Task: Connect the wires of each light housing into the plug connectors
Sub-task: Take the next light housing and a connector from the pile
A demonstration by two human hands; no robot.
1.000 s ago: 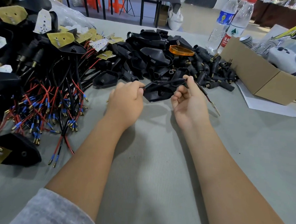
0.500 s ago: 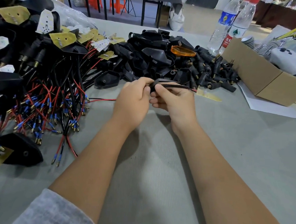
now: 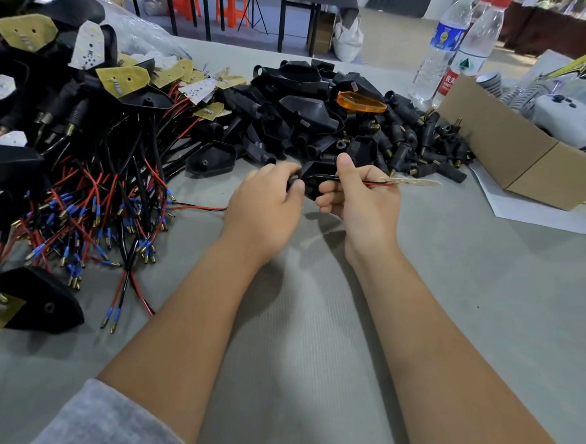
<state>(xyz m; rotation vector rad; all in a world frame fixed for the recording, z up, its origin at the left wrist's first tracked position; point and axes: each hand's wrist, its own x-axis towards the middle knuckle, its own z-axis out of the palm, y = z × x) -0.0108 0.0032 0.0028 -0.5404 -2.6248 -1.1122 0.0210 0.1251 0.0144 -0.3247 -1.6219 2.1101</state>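
Assembly workshop: heaped light housings (image 3: 301, 116), wires (image 3: 90, 209).

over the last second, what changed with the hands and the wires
The hands closed in: the right hand moved left to meet the left hand at the black housing, then eased apart a little. The wires were drawn through, so the small circuit board now trails right of the right hand. Both hands kept their grip. The piles and cardboard box stayed put.

The light is bright and soft and comes from above. Small dark shadows sit on the grey worktop (image 3: 485, 302) under both arms. The edges bend outward. The left hand (image 3: 263, 209) looks a little blurry.
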